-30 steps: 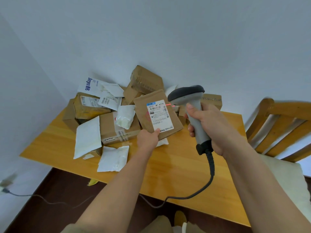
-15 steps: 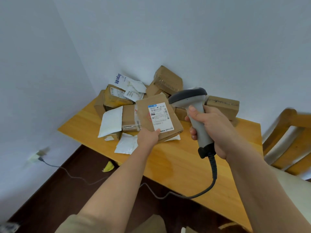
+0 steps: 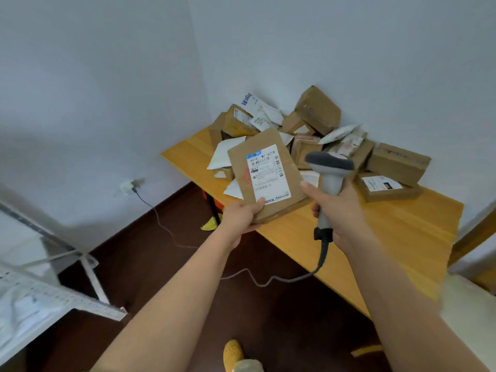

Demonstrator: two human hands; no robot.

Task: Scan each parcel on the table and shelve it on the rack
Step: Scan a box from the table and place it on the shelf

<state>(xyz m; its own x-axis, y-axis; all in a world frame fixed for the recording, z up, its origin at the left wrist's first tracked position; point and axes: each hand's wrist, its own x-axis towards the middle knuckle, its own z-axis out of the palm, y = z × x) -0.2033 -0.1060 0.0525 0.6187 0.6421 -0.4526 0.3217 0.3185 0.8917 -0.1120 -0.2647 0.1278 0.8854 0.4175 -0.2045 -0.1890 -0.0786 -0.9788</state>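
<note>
My left hand [image 3: 240, 217] grips the lower edge of a flat brown cardboard parcel [image 3: 241, 162], thumb on its white shipping label, which faces me. My right hand [image 3: 339, 210] holds a grey barcode scanner [image 3: 330, 170] by its handle, just right of the parcel, its cable hanging to the floor. Behind them a pile of cardboard boxes and white mailer bags [image 3: 316, 130] covers the far end of the wooden table [image 3: 397, 237]. A white metal rack [image 3: 61, 296] shows at the lower left.
The table sits in a corner between two white walls. A wall socket with a plugged cable [image 3: 128, 186] is low on the left wall. Dark floor lies between the rack and the table. A wooden chair edge [image 3: 472, 237] is at far right.
My view has swung left, so the table moved right in the frame and the rack came into sight. Both hands keep their hold; the parcel has shifted leftward, off the table edge.
</note>
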